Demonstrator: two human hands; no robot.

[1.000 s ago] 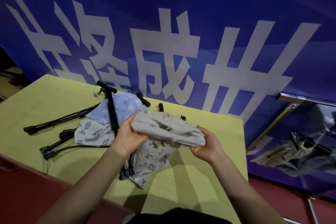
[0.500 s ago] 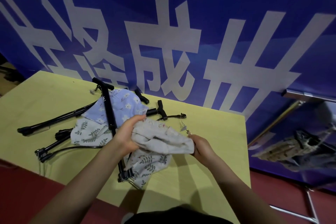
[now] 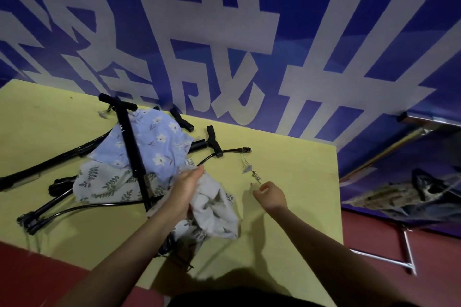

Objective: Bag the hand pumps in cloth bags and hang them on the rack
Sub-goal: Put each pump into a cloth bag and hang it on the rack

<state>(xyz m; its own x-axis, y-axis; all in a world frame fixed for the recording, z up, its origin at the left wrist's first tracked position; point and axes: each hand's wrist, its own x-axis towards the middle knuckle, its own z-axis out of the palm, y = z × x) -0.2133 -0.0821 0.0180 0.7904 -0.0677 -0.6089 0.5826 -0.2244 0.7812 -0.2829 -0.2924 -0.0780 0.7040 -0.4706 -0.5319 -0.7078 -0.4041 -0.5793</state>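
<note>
Several black hand pumps lie on the yellow table [image 3: 287, 207]; one pump [image 3: 129, 142] lies across a blue floral cloth bag [image 3: 162, 142] and a white leaf-print bag [image 3: 104, 182]. My left hand [image 3: 184, 192] grips a bunched beige cloth bag [image 3: 217, 212] just above the table. My right hand [image 3: 270, 194] is off the bag, fingers curled, beside small metal fittings [image 3: 255, 177] at the end of a pump hose [image 3: 224, 153]. Whether it pinches one of them is unclear.
A blue banner with large white characters [image 3: 224, 45] hangs behind the table. At the right stands a metal rack [image 3: 429, 123] with dark and patterned bags [image 3: 411, 194] hanging on it. Red floor [image 3: 374, 232] lies between table and rack.
My right hand has let go of the beige bag and moved right toward the small fittings. The left hand has lowered the bag toward the table.
</note>
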